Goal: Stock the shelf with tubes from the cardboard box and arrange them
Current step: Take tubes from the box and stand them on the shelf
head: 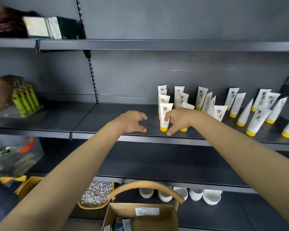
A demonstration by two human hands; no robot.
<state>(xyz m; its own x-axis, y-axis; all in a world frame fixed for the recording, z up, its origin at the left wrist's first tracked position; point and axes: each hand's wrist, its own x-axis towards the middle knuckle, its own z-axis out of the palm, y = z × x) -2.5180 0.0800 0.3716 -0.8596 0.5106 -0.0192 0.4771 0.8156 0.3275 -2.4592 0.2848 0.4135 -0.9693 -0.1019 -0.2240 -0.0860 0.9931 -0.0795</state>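
On the dark grey metal shelf (107, 120), white tubes with yellow caps (257, 120) stand cap-down in loose rows. The left hand (132, 121) hovers just left of the front tube (163, 124), fingers spread, holding nothing. The right hand (180, 120) touches that tube's right side; whether it grips cannot be told. A brown cardboard box (157, 220) sits below.

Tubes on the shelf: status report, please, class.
Left hand open, holding nothing. Right hand open, touching front tube. Nothing in the way on shelf.
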